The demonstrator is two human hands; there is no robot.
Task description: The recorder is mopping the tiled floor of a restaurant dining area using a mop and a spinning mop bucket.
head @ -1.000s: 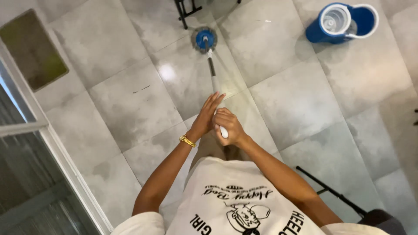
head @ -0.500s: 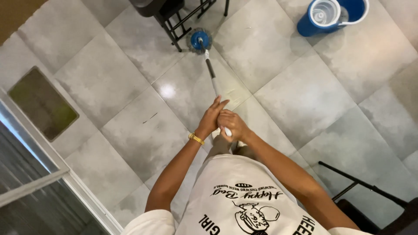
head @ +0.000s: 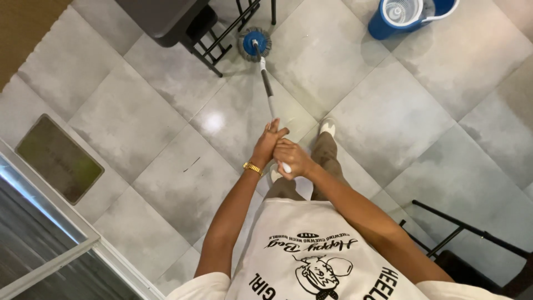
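Down below, both hands meet on the pole of a spin mop [head: 271, 100]; the left hand [head: 267, 143], with a gold bracelet [head: 252, 167] at the wrist, sits farther along the pole, its fingers lying together and stretched along the shaft rather than curled tight; the right hand [head: 291, 158] is just near of it and touching it, fingers closed around the white end of the handle. From the hands the pole runs away to the far side, where the round blue mop head [head: 255, 43] rests on the grey tiled floor [head: 355, 111]; it lies just right of the black metal legs of a piece of furniture [head: 214, 39]. At the far right stands a blue bucket [head: 408, 14] with a white spinner basket, well apart from the mop head. On the left, a greenish doormat [head: 58, 158] lies beside a sliding door frame [head: 66, 233]; black metal legs [head: 461, 230] show at the near right.
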